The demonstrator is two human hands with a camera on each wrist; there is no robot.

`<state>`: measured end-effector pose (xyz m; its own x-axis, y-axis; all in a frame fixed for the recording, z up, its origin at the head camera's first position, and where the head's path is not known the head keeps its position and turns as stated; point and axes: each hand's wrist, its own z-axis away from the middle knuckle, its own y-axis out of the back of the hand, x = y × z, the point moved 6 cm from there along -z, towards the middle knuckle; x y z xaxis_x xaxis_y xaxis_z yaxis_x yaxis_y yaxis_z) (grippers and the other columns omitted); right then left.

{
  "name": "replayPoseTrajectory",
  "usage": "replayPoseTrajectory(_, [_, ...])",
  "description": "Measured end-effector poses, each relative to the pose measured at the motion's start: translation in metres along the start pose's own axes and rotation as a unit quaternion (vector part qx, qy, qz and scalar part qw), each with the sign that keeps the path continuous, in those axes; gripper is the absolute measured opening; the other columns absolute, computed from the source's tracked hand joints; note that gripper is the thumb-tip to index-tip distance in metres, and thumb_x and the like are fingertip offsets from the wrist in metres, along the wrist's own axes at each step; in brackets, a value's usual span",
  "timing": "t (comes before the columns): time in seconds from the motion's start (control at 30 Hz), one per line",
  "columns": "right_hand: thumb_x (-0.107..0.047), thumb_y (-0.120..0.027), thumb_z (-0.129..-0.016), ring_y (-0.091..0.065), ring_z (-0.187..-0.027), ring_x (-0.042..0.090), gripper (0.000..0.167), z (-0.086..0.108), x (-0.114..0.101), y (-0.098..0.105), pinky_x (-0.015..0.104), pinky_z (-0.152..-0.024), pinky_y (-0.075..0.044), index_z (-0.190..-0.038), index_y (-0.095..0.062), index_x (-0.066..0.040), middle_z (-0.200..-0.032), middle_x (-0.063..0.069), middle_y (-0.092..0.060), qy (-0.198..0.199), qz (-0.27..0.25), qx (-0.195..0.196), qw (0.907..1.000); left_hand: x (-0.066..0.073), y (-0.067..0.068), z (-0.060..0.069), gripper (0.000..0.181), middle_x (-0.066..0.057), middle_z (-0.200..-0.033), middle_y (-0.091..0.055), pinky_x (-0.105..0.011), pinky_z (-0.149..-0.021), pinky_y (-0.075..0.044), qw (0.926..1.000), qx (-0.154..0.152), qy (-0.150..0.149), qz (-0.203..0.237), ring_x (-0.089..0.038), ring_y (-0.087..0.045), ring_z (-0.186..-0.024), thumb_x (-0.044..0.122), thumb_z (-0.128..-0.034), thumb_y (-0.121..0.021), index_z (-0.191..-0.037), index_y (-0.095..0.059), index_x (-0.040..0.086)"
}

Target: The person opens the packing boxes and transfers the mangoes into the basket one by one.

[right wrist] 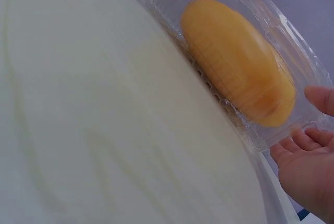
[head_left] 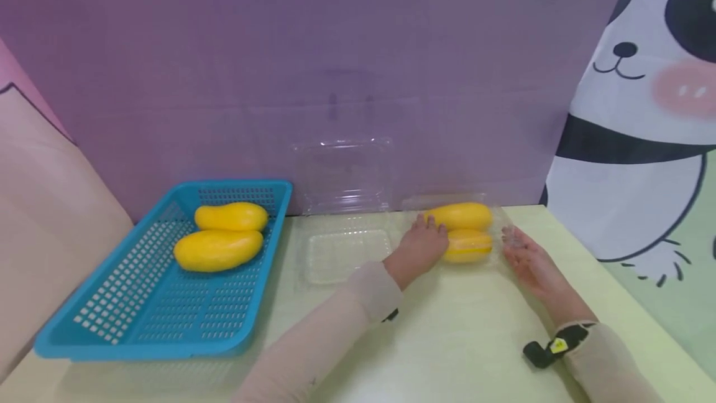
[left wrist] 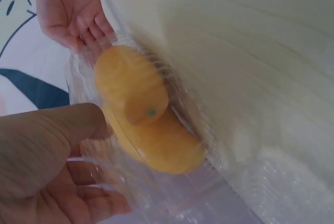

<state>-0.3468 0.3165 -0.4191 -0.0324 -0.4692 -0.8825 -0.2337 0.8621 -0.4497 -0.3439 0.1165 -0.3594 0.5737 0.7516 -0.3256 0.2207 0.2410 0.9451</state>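
Apparently closing the clear container (right wrist: pixel 169 7) around two yellow squashes (head_left: pixel 467 247), well right of the blue basket (head_left: pixel 184 316). Gripping its opposite ends with left hand (head_left: pixel 422 244) and right hand (head_left: pixel 530 266). Next, probably needing even pressure along its rim. Tight to the tabletop's (head_left: pixel 464 334) far edge; more room right of the basket's near end.
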Motion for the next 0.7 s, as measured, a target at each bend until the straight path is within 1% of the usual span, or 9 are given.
replayPoseTrajectory(0.07, [0.009, -0.041, -0.094, -0.055, -0.104, 0.000, 0.050, 0.000, 0.001, 0.000, 0.014, -0.089, -0.044, -0.135, -0.039, -0.020, -0.114, -0.015, -0.060, 0.004, 0.001, -0.001, 1.0000, 0.002, 0.000, -0.002, 0.043, -0.015, -0.144, -0.041, -0.036, -0.105, -0.038, 0.9998, -0.005, 0.009, -0.017, -0.034, -0.039, -0.132, 0.009, -0.1000, -0.042, -0.143, -0.040, 0.011])
replayPoseTrajectory(0.1, [0.009, -0.041, -0.094, -0.055, -0.104, 0.000, 0.045, 0.000, 0.001, 0.000, 0.014, -0.090, -0.044, -0.127, -0.046, -0.021, -0.114, -0.015, -0.060, 0.005, 0.003, -0.002, 1.0000, 0.003, 0.000, -0.002, 0.043, -0.015, -0.143, -0.042, -0.036, -0.104, -0.039, 0.9996, -0.009, 0.012, -0.026, -0.034, -0.040, -0.132, 0.009, -0.1001, -0.042, -0.143, -0.040, 0.011])
replayPoseTrajectory(0.17, [0.009, -0.041, -0.094, -0.055, -0.104, 0.000, 0.041, 0.001, 0.002, -0.001, 0.014, -0.090, -0.044, -0.122, -0.049, -0.020, -0.114, -0.016, -0.060, 0.005, 0.008, 0.000, 1.0000, 0.004, 0.000, -0.003, 0.042, -0.016, -0.142, -0.044, -0.036, -0.102, -0.041, 0.9992, -0.013, 0.018, -0.035, -0.034, -0.042, -0.130, 0.009, -0.1006, -0.040, -0.143, -0.041, 0.011])
replayPoseTrajectory(0.23, [0.009, -0.041, -0.094, -0.055, -0.103, -0.001, 0.052, 0.001, 0.002, -0.001, 0.013, -0.090, -0.044, -0.137, -0.038, -0.021, -0.113, -0.017, -0.060, 0.002, 0.015, 0.006, 0.9999, 0.005, 0.001, -0.003, 0.042, -0.016, -0.142, -0.044, -0.037, -0.102, -0.042, 0.9990, -0.017, 0.018, -0.038, -0.035, -0.043, -0.129, 0.009, -0.1012, -0.038, -0.143, -0.041, 0.011])
replayPoseTrajectory(0.3, [0.008, -0.041, -0.094, -0.054, -0.103, -0.003, 0.066, 0.001, 0.001, -0.001, 0.012, -0.090, -0.044, -0.149, -0.014, -0.015, -0.112, -0.019, -0.060, -0.001, 0.023, 0.011, 0.9997, 0.005, 0.002, -0.003, 0.041, -0.016, -0.141, -0.044, -0.038, -0.101, -0.043, 0.9990, -0.019, 0.013, -0.039, -0.035, -0.044, -0.129, 0.010, -0.1017, -0.035, -0.142, -0.041, 0.010])
replayPoseTrajectory(0.37, [0.008, -0.041, -0.094, -0.053, -0.104, -0.004, 0.074, 0.001, 0.000, -0.002, 0.012, -0.090, -0.043, -0.148, 0.008, -0.005, -0.112, -0.020, -0.060, -0.003, 0.032, 0.015, 0.9994, 0.005, 0.002, -0.004, 0.041, -0.017, -0.142, -0.043, -0.039, -0.102, -0.042, 0.9989, -0.028, 0.008, -0.036, -0.036, -0.043, -0.129, 0.010, -0.1022, -0.033, -0.143, -0.040, 0.009])
replayPoseTrajectory(0.4, [0.008, -0.041, -0.094, -0.053, -0.104, -0.005, 0.075, 0.001, 0.000, -0.003, 0.012, -0.091, -0.043, -0.145, 0.013, 0.000, -0.112, -0.021, -0.060, -0.004, 0.035, 0.016, 0.9993, 0.005, 0.002, -0.005, 0.042, -0.018, -0.143, -0.042, -0.039, -0.102, -0.041, 0.9989, -0.033, 0.006, -0.032, -0.036, -0.042, -0.130, 0.010, -0.1023, -0.032, -0.143, -0.039, 0.009])
replayPoseTrajectory(0.57, [0.007, -0.042, -0.094, -0.052, -0.103, -0.005, 0.075, 0.001, -0.001, -0.004, 0.011, -0.091, -0.042, -0.144, 0.014, 0.002, -0.111, -0.022, -0.059, -0.008, 0.046, 0.023, 0.9987, 0.004, -0.001, -0.012, 0.043, -0.018, -0.145, -0.038, -0.043, -0.104, -0.039, 0.9981, -0.060, -0.005, -0.015, -0.039, -0.038, -0.131, 0.008, -0.1021, -0.030, -0.144, -0.037, 0.008])
replayPoseTrajectory(0.7, [0.008, -0.040, -0.094, -0.051, -0.103, -0.005, 0.073, 0.000, -0.001, -0.003, 0.011, -0.090, -0.042, -0.145, 0.012, 0.001, -0.111, -0.022, -0.059, -0.006, 0.047, 0.024, 0.9986, 0.003, -0.005, -0.018, 0.041, -0.015, -0.142, -0.044, -0.045, -0.101, -0.042, 0.9983, -0.051, -0.020, -0.021, -0.038, -0.041, -0.129, 0.008, -0.1010, -0.034, -0.141, -0.043, 0.008])
